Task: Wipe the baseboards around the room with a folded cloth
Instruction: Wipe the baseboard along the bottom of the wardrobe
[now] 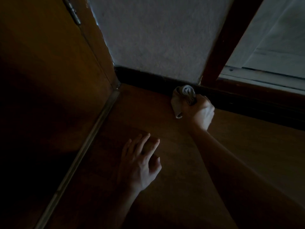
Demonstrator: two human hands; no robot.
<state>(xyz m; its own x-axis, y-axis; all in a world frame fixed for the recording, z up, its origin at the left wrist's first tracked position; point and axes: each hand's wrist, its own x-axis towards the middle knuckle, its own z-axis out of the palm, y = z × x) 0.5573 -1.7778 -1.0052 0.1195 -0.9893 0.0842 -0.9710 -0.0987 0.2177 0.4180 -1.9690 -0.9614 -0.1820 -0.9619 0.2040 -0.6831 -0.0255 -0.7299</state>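
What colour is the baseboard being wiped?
Very dark brown, nearly black, in the dim head view: the baseboard under the pale wall.

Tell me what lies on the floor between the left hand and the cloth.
Nothing: in the head view, only bare wooden floor separates the left hand from the cloth gripped by the right hand.

Two bare forearms and hands [140, 161], sleeveless to the frame edge (no rings or watch visible)
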